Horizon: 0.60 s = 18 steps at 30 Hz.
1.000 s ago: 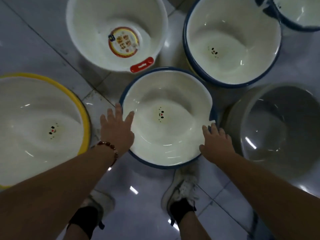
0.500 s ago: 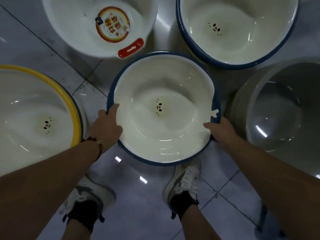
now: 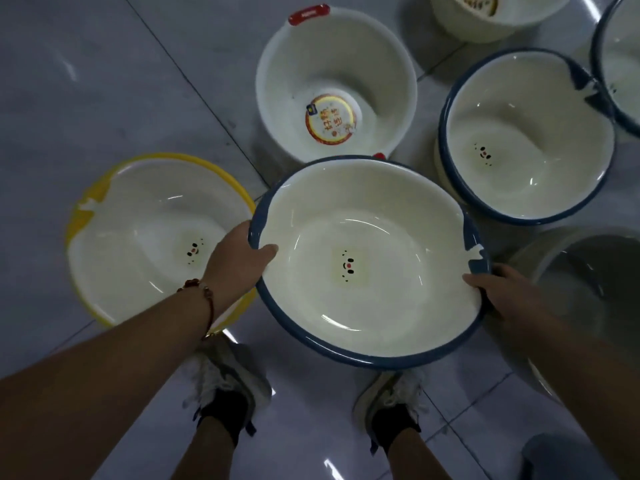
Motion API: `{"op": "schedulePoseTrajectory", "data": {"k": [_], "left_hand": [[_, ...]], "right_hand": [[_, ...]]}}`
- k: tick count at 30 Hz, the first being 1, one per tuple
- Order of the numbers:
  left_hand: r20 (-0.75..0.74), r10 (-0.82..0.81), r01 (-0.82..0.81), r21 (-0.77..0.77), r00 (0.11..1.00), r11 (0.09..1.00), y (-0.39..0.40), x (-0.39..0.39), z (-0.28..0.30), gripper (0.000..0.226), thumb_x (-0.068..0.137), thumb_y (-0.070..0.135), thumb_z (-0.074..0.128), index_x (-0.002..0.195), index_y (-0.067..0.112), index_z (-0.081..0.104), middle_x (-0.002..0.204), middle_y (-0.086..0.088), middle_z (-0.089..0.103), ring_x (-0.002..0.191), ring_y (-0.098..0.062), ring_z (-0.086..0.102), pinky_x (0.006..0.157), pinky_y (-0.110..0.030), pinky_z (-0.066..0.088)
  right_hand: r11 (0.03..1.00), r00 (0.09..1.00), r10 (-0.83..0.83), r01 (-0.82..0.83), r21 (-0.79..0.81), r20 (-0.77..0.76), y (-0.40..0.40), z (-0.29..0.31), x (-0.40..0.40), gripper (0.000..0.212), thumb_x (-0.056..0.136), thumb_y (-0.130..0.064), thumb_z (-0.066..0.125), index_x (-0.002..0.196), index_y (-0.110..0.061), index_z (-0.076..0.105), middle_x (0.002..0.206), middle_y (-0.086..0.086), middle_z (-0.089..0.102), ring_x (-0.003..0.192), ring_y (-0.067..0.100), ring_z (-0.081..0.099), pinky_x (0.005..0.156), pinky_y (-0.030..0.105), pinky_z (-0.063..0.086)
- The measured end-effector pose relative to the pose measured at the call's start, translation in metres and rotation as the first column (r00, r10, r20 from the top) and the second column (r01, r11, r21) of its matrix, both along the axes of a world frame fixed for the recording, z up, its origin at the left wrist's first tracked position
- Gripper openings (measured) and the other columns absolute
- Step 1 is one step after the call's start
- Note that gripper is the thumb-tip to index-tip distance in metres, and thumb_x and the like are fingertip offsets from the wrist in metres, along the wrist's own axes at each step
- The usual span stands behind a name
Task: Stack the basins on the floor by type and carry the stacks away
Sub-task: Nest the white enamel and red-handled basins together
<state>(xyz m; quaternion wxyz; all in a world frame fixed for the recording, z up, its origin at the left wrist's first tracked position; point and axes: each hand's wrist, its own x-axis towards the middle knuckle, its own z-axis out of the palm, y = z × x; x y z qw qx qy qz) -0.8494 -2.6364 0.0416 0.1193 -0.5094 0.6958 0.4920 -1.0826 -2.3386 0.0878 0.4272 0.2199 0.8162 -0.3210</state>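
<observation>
Seven basins show on the tiled floor [image 3: 104, 81]. Three have blue rims: the held blue-rimmed basin [image 3: 367, 265], a second blue-rimmed basin [image 3: 526, 140] standing to its upper right, and a third blue-rimmed basin [image 3: 620, 64] cut off at the right edge. One yellow-rimmed basin [image 3: 149, 237] sits at the left, its near edge hidden behind the forearm. Two white basins carry round labels: the white basin with red tabs [image 3: 336, 84] just beyond the held one, and another white basin [image 3: 491, 19] cropped at the top. A grey basin [image 3: 581, 289] at the right is dim and partly out of frame.

The left hand [image 3: 239, 261] grips the held basin's left rim, thumb over the inside, the other fingers hidden beneath. The right hand [image 3: 502, 292] grips the right rim near a chipped patch, thumb on the inner edge. Both arms reach forward and down, a bead bracelet [image 3: 201, 289] on the left wrist. Two sneakers [image 3: 228, 379] stand below the basin.
</observation>
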Motion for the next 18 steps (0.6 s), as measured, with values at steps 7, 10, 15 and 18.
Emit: {"op": "schedulePoseTrajectory", "data": {"k": [7, 10, 15, 18], "left_hand": [[0.037, 0.231, -0.223, -0.152, 0.972, 0.963, -0.092, 0.103, 0.046, 0.028, 0.092, 0.035, 0.065, 0.112, 0.025, 0.049, 0.087, 0.009, 0.056, 0.074, -0.008, 0.055, 0.06, -0.024, 0.039], [0.076, 0.33, -0.316, -0.158, 0.941, 0.936, -0.122, 0.156, 0.048, 0.022, 0.094, 0.036, 0.061, 0.111, 0.025, 0.052, 0.087, 0.007, 0.057, 0.075, -0.009, 0.055, 0.061, -0.026, 0.04], [0.123, 0.451, -0.423, -0.198, 0.884, 0.884, -0.148, 0.24, 0.028, 0.02, 0.095, 0.034, 0.058, 0.11, 0.021, 0.058, 0.094, 0.002, 0.064, 0.082, -0.015, 0.061, 0.06, -0.027, 0.042], [0.167, 0.486, -0.453, -0.202, 0.858, 0.869, -0.146, 0.279, 0.007, 0.02, 0.094, 0.034, 0.059, 0.107, 0.018, 0.06, 0.095, -0.001, 0.066, 0.084, -0.018, 0.063, 0.065, -0.029, 0.047]], "right_hand": [[0.982, 0.982, 0.157, -0.167, -0.092, -0.102, -0.151, 0.031, 0.057, 0.052, 0.086, -0.005, 0.071, 0.135, -0.009, 0.05, 0.118, 0.009, 0.06, 0.104, 0.027, 0.06, 0.096, 0.043, 0.051], [0.954, 0.963, 0.245, -0.26, -0.147, -0.112, -0.213, 0.028, 0.087, 0.046, 0.088, -0.002, 0.067, 0.13, -0.011, 0.052, 0.112, 0.006, 0.059, 0.106, 0.027, 0.059, 0.099, 0.044, 0.049], [0.88, 0.889, 0.435, -0.454, -0.139, -0.146, -0.283, -0.013, 0.145, 0.049, 0.085, 0.0, 0.067, 0.129, -0.008, 0.048, 0.114, 0.006, 0.057, 0.099, 0.022, 0.055, 0.085, 0.036, 0.049], [0.793, 0.789, 0.588, -0.606, -0.065, -0.177, -0.301, -0.041, 0.175, 0.049, 0.087, -0.005, 0.065, 0.131, -0.011, 0.045, 0.11, 0.002, 0.052, 0.097, 0.019, 0.052, 0.08, 0.034, 0.046]]}}
